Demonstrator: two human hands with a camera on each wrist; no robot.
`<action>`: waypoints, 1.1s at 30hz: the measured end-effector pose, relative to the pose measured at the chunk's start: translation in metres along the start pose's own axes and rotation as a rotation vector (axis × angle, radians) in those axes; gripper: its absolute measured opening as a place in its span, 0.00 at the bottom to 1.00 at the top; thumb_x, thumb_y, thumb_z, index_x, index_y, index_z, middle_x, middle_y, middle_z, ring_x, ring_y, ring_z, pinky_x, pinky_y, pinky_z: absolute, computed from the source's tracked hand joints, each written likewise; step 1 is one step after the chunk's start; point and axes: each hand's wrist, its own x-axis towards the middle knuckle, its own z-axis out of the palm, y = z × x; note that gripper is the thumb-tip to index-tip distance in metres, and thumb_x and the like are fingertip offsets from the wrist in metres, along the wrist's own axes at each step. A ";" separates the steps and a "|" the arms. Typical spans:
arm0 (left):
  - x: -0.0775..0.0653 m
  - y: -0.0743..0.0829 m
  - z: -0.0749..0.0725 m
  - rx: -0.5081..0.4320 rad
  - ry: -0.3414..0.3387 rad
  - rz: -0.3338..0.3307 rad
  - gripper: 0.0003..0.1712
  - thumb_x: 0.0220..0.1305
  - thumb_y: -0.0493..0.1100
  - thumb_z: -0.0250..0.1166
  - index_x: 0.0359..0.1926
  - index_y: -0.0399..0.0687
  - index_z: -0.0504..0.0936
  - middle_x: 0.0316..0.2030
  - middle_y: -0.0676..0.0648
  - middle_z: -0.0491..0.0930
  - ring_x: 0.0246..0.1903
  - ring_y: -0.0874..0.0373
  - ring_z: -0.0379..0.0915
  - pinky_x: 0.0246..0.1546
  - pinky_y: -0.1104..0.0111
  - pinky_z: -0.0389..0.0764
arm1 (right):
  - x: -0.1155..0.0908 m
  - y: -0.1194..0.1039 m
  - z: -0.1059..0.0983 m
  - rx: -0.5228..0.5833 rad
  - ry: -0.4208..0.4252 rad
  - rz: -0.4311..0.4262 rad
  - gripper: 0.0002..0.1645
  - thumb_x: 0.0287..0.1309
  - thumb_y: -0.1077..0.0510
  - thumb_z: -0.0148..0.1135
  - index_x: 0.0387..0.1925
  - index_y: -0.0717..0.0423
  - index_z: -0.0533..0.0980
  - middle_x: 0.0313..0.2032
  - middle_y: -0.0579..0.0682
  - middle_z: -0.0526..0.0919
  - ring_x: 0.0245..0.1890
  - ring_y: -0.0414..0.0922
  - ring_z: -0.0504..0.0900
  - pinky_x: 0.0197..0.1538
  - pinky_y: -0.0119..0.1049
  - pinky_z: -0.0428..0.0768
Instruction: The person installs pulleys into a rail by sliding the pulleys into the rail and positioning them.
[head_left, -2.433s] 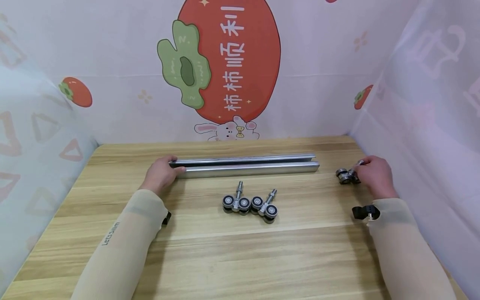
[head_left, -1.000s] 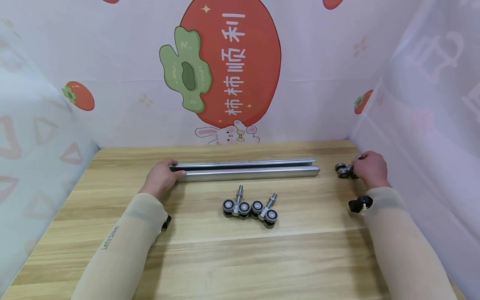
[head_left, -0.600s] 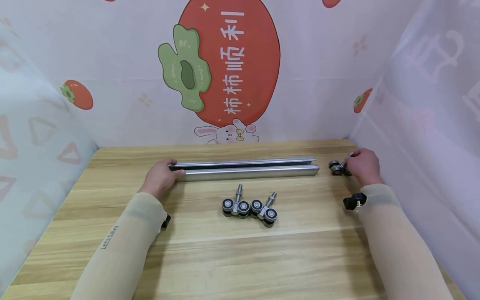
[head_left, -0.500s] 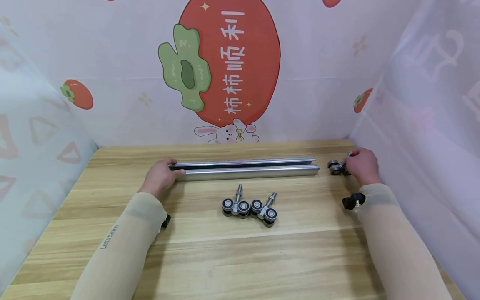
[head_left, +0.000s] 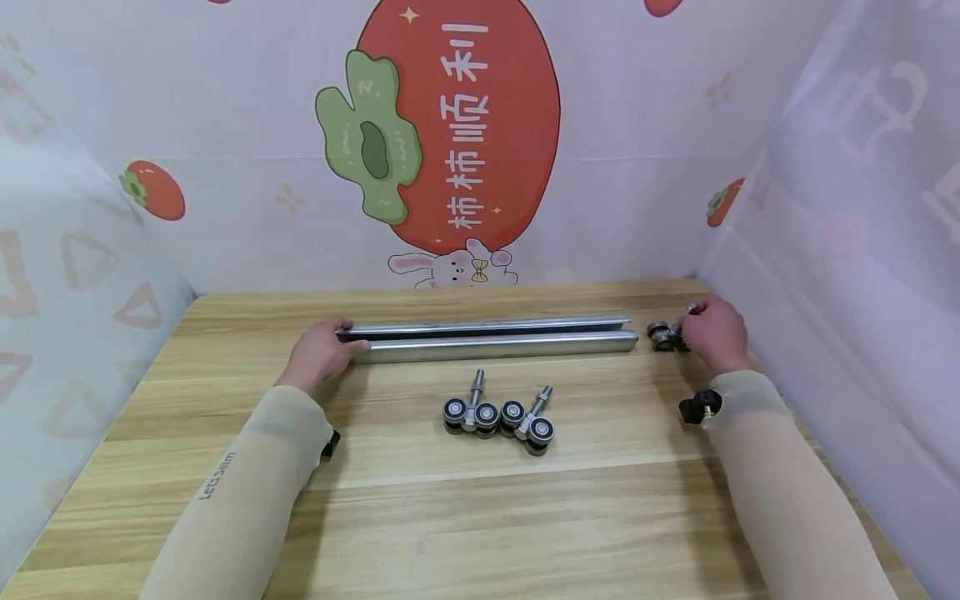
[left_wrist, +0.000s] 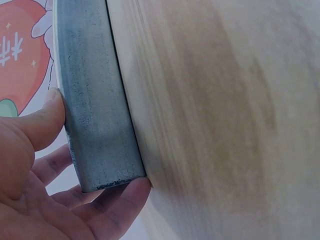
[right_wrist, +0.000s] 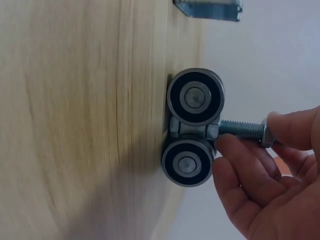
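A silver metal rail (head_left: 495, 346) with an open slot along its top lies across the back of the table. Thumb and fingers of my left hand (head_left: 321, 352) grip its left end; the left wrist view shows the rail end (left_wrist: 102, 110) between them. Just beyond the rail's right end, my right hand (head_left: 716, 333) holds a roller carriage (head_left: 660, 335) by its bolt. In the right wrist view its black-and-steel wheels (right_wrist: 195, 97) stand at the table surface and the fingers pinch the threaded bolt (right_wrist: 242, 129). The rail's right end (right_wrist: 209, 9) is apart from the wheels.
Two more roller carriages, a left one (head_left: 471, 412) and a right one (head_left: 528, 423), lie side by side in front of the rail, bolts pointing away. White printed cloth (head_left: 630, 167) hangs behind and beside the wooden table (head_left: 480, 533).
My right hand has brought the roller carriage leftward and slightly back, closer to the rail's right end. The left hand and the rail stay in place.
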 end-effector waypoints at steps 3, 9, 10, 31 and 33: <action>0.000 0.000 0.000 0.001 0.001 0.001 0.37 0.70 0.55 0.62 0.69 0.36 0.65 0.65 0.28 0.65 0.64 0.33 0.60 0.65 0.44 0.59 | 0.000 -0.004 0.004 -0.013 0.002 -0.026 0.19 0.68 0.52 0.54 0.47 0.66 0.70 0.45 0.64 0.75 0.41 0.61 0.73 0.40 0.53 0.73; -0.001 -0.001 0.000 0.011 -0.008 0.000 0.37 0.71 0.56 0.62 0.70 0.36 0.65 0.66 0.27 0.64 0.65 0.32 0.59 0.65 0.44 0.59 | -0.001 -0.012 0.010 -0.005 -0.002 -0.042 0.19 0.68 0.54 0.55 0.47 0.68 0.70 0.44 0.64 0.73 0.41 0.61 0.72 0.41 0.53 0.73; -0.001 -0.001 0.001 0.011 -0.008 -0.001 0.37 0.71 0.55 0.62 0.70 0.36 0.65 0.66 0.27 0.65 0.65 0.32 0.59 0.65 0.44 0.59 | -0.001 -0.012 0.011 -0.004 -0.002 -0.043 0.19 0.69 0.54 0.55 0.47 0.69 0.70 0.44 0.64 0.73 0.41 0.61 0.72 0.41 0.53 0.73; -0.001 0.000 -0.002 -0.005 -0.005 -0.009 0.37 0.71 0.55 0.61 0.70 0.36 0.65 0.66 0.28 0.64 0.66 0.33 0.58 0.66 0.44 0.58 | -0.002 -0.030 0.017 -0.030 -0.046 -0.116 0.17 0.68 0.53 0.56 0.46 0.66 0.72 0.43 0.63 0.76 0.41 0.59 0.73 0.42 0.53 0.73; -0.001 0.000 -0.001 0.001 -0.008 -0.005 0.38 0.71 0.56 0.61 0.70 0.36 0.65 0.66 0.28 0.64 0.66 0.32 0.58 0.66 0.44 0.58 | -0.002 -0.031 0.018 -0.021 -0.055 -0.110 0.17 0.68 0.53 0.56 0.46 0.65 0.71 0.43 0.63 0.76 0.42 0.60 0.73 0.43 0.53 0.73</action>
